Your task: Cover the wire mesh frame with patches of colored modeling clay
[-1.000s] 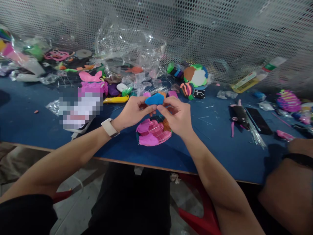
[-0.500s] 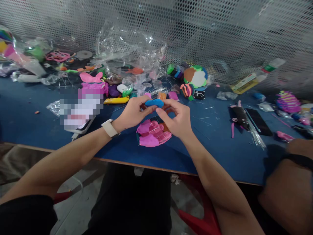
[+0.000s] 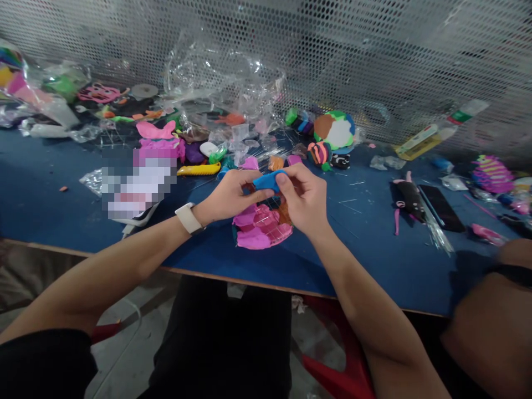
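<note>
A flattened piece of blue modelling clay point(image 3: 268, 181) is pinched between both hands above the table. My left hand point(image 3: 230, 194) grips its left end between thumb and fingers. My right hand point(image 3: 305, 197) holds its right end, the thumb pressed on top. Just below lies a clay piece in pink patches with some brown point(image 3: 261, 227), crossed by thin lines; the hands hide its upper part. Behind the hands sit small pink and orange clay lumps point(image 3: 275, 162). A yellow-handled cutter point(image 3: 198, 170) lies left of them.
A phone with a blurred screen point(image 3: 141, 188) is on the left. Clear plastic bags point(image 3: 224, 83) and clay scraps line the mesh wall. At right are a bottle point(image 3: 443, 133), a black clay figure point(image 3: 409, 198), a dark flat object point(image 3: 443, 208) and another person's arm point(image 3: 494, 321).
The blue clay has gone from a flat oval seen edge-on to a tilted, more folded shape. My hands have shifted slightly right, the right thumb now over the clay.
</note>
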Motion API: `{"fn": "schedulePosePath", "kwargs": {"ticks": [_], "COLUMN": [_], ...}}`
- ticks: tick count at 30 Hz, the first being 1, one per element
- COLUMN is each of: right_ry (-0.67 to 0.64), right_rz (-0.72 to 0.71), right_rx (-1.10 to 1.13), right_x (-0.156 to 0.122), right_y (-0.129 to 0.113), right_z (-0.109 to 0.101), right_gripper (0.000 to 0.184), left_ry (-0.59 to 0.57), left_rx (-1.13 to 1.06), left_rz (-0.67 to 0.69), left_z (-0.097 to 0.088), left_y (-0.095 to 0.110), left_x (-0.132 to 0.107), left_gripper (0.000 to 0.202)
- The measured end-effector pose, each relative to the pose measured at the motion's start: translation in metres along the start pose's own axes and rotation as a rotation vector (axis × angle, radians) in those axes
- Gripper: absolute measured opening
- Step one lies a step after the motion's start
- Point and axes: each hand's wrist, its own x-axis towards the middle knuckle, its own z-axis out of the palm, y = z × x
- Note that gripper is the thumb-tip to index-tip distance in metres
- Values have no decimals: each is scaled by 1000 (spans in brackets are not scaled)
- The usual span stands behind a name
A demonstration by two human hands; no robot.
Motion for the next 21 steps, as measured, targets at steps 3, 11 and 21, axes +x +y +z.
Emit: {"fn": "schedulePosePath", "kwargs": {"ticks": [3, 11, 21], "right_ry": [-19, -4, -5], "right_rz": [-7, 6, -29], "right_rx": [7, -33, -23], "right_x": [1, -1, -4], "right_y": [0, -3, 3], "right_z": [0, 2, 0], "right_gripper": [58, 59, 36], "left_ry": [2, 55, 62], "left_rx": [0, -33, -76], "left_rz": [6, -35, -42], "left_z": [-1, 1, 1], "left_y": [1, 4, 5], "left_x": [1, 0, 1], "left_gripper": [37, 47, 50]}}
